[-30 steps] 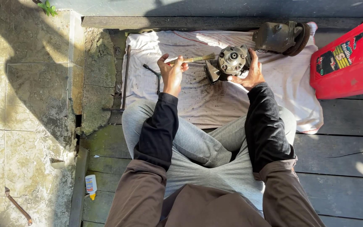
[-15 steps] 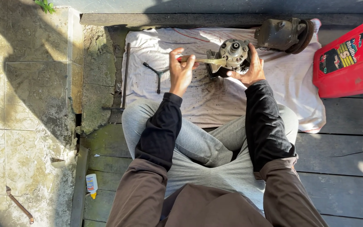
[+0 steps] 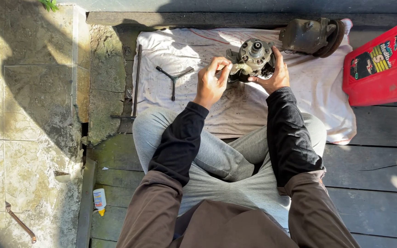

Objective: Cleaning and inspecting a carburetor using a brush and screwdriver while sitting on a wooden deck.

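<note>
I sit cross-legged on dark wooden boards with a stained white cloth (image 3: 189,50) spread in front of me. A round grey metal machine part (image 3: 253,56) with a central shaft stands on the cloth. My right hand (image 3: 274,76) grips its right side. My left hand (image 3: 212,82) pinches a thin pale tool (image 3: 241,68) whose tip touches the left side of the part.
A black three-armed wrench (image 3: 174,77) lies on the cloth to the left. A second grey machine unit with a pulley (image 3: 311,36) sits at the back right. A red plastic canister (image 3: 384,64) stands at the right. A long thin rod (image 3: 136,80), a small bottle (image 3: 99,200) and stone paving lie left.
My left hand has moved right and closer to the metal part, bringing the thin tool against it. The view shifted slightly; my right hand stays on the part.
</note>
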